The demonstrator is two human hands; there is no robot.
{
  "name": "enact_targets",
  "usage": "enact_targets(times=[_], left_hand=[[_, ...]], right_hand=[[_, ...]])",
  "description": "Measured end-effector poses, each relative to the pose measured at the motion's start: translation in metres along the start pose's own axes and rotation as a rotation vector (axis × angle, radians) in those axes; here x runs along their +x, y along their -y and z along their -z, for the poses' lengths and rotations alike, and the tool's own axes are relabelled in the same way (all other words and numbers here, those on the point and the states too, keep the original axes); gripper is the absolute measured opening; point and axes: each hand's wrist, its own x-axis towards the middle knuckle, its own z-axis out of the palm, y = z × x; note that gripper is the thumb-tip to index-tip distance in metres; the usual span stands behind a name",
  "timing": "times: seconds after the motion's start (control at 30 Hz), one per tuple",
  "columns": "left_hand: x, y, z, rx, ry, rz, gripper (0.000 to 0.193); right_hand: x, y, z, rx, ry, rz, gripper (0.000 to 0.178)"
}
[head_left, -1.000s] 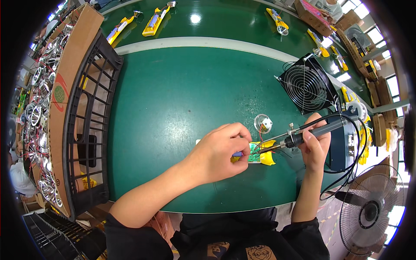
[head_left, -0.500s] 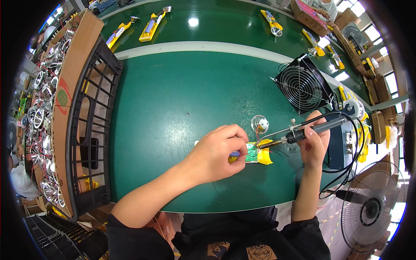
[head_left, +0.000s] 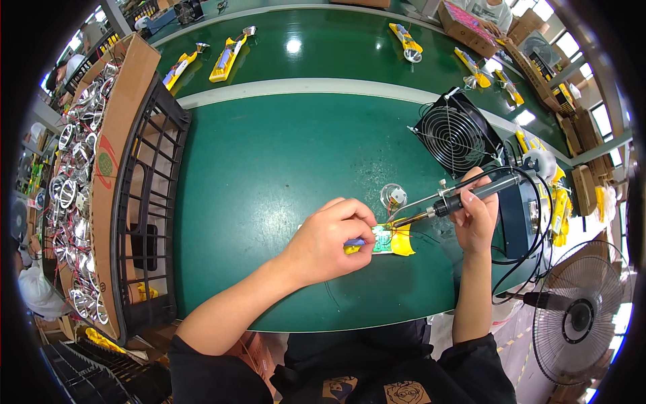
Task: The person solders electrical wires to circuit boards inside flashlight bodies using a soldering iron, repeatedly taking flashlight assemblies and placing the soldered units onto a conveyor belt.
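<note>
- Yellow plastic forms the open casing (head_left: 404, 240) in front of me, lying on the green tabletop (head_left: 256, 168) toward its near edge, right of the middle.
- Green circuit board (head_left: 382, 240) sits in that casing, just right of my left fingers.
- Left hand (head_left: 334, 239): curled narrow over the casing's left part, beside a blue cylinder (head_left: 354, 242); I cannot tell whether the fingertips pinch anything.
- Right hand (head_left: 476, 214): closed around the handle of a soldering iron (head_left: 445, 205), which slants down leftward, its tip at the board's right part; whether it touches, I cannot tell.
- Thin metal tube (head_left: 418, 203) runs along the iron, above it in my view.
- Round lamp head (head_left: 393, 197) lies just beyond the casing.
- Black square fan (head_left: 455, 135) stands farther off to the right, near a blue-grey box (head_left: 517, 225).
- Silver reflectors (head_left: 67, 194) fill a cardboard box (head_left: 129, 128) on my left, beside a black crate (head_left: 180, 138).
</note>
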Motion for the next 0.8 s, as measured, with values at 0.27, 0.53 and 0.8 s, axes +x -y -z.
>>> enact_targets(times=[0.27,0.53,0.8], left_hand=[[0.008,-0.011,0.082,-0.06,0.468,0.567,0.008],[0.004,-0.012,0.08,-0.287,0.884,0.438,0.031],[0.015,-0.019,0.074,-0.244,0.704,0.451,0.015]], right_hand=[[0.002,0.0,0.005,0.139,-0.039,-0.022,0.016],[0.002,0.002,0.007,0.215,-0.028,-0.015,0.015],[0.003,0.003,0.008,0.204,-0.049,-0.008,0.015]])
